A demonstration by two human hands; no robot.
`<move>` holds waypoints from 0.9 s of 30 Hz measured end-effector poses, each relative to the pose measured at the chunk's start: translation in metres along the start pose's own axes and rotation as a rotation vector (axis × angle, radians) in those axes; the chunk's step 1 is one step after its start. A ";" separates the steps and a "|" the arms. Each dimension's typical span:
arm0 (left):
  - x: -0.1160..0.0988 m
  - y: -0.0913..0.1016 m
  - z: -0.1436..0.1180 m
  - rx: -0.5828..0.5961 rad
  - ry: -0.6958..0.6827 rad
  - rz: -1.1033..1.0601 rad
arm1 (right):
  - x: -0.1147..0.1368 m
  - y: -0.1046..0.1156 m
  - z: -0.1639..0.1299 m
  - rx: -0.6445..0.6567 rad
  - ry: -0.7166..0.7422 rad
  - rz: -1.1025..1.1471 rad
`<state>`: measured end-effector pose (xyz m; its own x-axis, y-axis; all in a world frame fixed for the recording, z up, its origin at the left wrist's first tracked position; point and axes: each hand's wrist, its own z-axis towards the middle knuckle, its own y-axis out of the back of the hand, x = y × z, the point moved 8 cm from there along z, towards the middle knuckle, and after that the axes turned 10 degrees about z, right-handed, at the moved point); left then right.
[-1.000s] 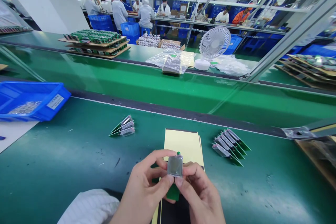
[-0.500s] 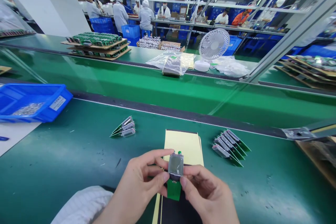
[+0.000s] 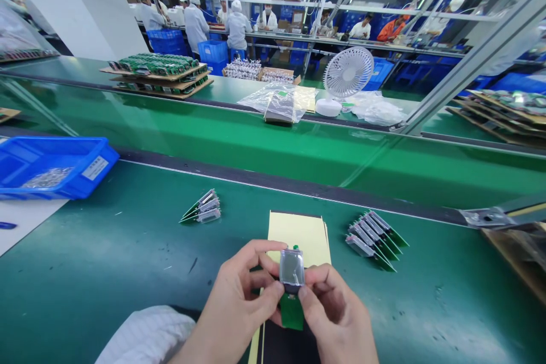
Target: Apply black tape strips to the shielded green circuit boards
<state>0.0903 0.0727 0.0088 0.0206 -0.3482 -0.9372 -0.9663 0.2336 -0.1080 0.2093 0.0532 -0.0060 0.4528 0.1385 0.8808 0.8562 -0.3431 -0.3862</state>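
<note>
Between my two hands is a green circuit board with a small grey display screen (image 3: 292, 267) at its upper end. My left hand (image 3: 249, 290) pinches the left edge, its index finger along the top corner and its thumb at the lower left of the screen. On the right edge, the thumb and fingers of my right hand (image 3: 333, 307) close on the same board. Beneath lies a stack of pale yellow sheets (image 3: 298, 227) with a black lower part. A few similar boards (image 3: 205, 207) lean together at left, and several more (image 3: 371, 239) are fanned out at right.
A blue bin (image 3: 85, 165) of small metal parts stands at far left on white paper. Behind a clear partition, a shelf carries stacked boards (image 3: 157, 68), plastic bags and a white fan (image 3: 347, 77). Beyond, people in white coats sit at benches.
Both hands have shifted slightly right with the circuit board. The grip looks the same, and the boards on the table have stayed put.
</note>
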 end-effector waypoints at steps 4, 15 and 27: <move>-0.003 0.000 0.000 0.027 -0.030 0.031 | -0.003 -0.005 0.001 0.080 -0.026 0.088; 0.003 0.005 -0.002 -0.081 0.024 -0.124 | -0.025 -0.003 -0.003 0.093 -0.117 0.196; -0.001 -0.002 -0.009 -0.001 -0.077 0.030 | -0.008 -0.013 -0.005 0.131 -0.029 0.163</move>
<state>0.0896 0.0649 0.0131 0.0116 -0.2701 -0.9628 -0.9670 0.2419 -0.0795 0.1928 0.0516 -0.0069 0.5936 0.1183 0.7960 0.7950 -0.2399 -0.5572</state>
